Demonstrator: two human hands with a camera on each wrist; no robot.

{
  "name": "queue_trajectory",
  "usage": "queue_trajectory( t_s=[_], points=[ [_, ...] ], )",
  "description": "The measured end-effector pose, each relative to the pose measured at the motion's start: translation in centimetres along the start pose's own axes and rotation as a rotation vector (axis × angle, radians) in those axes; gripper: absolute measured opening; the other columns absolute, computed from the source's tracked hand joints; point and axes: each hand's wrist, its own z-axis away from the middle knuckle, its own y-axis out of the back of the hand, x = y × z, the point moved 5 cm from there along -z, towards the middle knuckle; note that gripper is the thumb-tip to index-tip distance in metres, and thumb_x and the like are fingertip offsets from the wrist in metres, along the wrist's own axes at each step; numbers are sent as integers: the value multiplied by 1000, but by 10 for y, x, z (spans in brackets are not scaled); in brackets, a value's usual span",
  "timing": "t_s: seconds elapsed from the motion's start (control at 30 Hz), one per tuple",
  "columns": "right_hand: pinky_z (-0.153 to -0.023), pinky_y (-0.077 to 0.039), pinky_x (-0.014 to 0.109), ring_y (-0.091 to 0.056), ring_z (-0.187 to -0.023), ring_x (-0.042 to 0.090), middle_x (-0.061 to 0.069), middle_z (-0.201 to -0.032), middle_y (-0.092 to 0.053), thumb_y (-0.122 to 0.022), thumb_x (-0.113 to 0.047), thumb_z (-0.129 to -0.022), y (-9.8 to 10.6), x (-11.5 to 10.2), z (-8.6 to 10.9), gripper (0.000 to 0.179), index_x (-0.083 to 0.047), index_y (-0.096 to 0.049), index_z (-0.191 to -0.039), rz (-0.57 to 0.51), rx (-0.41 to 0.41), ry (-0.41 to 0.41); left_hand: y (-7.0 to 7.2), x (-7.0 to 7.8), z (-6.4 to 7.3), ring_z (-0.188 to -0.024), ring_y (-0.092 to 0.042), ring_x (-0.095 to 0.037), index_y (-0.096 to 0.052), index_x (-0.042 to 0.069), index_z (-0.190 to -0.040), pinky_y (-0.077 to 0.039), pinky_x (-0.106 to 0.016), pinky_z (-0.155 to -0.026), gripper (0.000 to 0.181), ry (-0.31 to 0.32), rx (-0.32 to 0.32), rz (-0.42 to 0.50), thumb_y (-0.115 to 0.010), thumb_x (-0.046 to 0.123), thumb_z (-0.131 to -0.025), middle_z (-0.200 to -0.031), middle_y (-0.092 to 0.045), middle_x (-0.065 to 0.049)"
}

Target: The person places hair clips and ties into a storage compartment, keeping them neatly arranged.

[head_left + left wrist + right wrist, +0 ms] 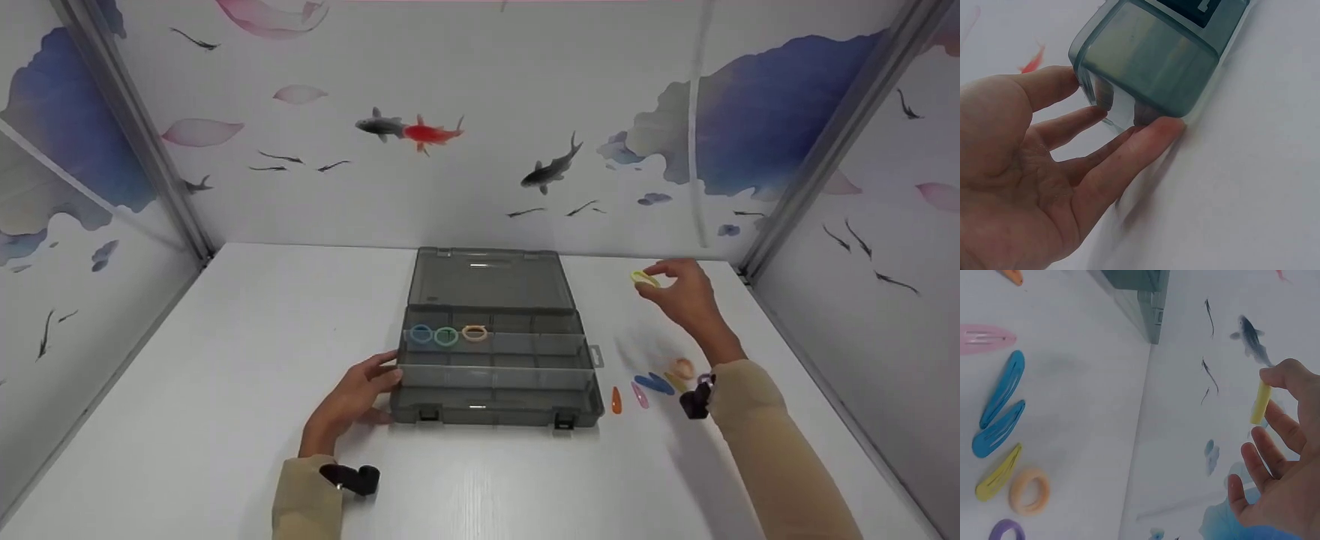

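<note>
My right hand (684, 296) pinches a yellow hair tie (643, 279) between thumb and fingertip, held up at the table's back right. In the right wrist view the hair tie (1261, 402) shows edge-on, with the other fingers spread below it. My left hand (352, 394) rests its fairly straight fingers against the left side of an open grey translucent organizer box (495, 416). In the left wrist view its fingertips touch the box wall (1145, 62) around a corner. Blue (421, 334), green (446, 337) and light orange (475, 333) hair ties sit in the box's back row.
Right of the box lie snap hair clips: orange (616, 400), pink (640, 395), two blue (1002, 391) and a yellow one (999, 473). Beside them are a peach hair tie (1029, 491) and a purple one (1006, 531). Printed wall panels (480, 187) enclose the white table.
</note>
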Motion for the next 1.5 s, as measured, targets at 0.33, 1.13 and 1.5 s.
queue_trajectory(
  t_s=[0.33, 1.13, 1.5],
  points=[
    [-106, -43, 57, -48, -127, 43, 26, -135, -51, -72, -18, -92, -25, -54, -13, 36, 4, -67, -120, -49, -51, 86, -1, 0, -1, -139, -47, -41, -38, 15, -155, -61, -43, -79, 57, 5, 7, 5, -57, 26, -103, -155, -43, -20],
    [-94, -51, 50, -55, -123, 38, 24, -138, -56, -71, -24, -91, -113, -104, -16, 37, 0, -70, -119, -73, -216, 41, -1, -1, 1, -140, -46, -43, -37, 14, -156, -60, -45, -82, 58, 2, -6, 25, -57, 27, -103, -156, -41, -22],
    [-95, -52, 49, -59, -118, 37, 24, -136, -58, -71, -27, -92, -145, -110, -3, 41, 0, -68, -122, -50, -274, 5, 0, -1, -1, -141, -44, -43, -36, 14, -156, -61, -43, -79, 57, -2, -8, 30, -57, 26, -103, -157, -40, -21]
  ],
)
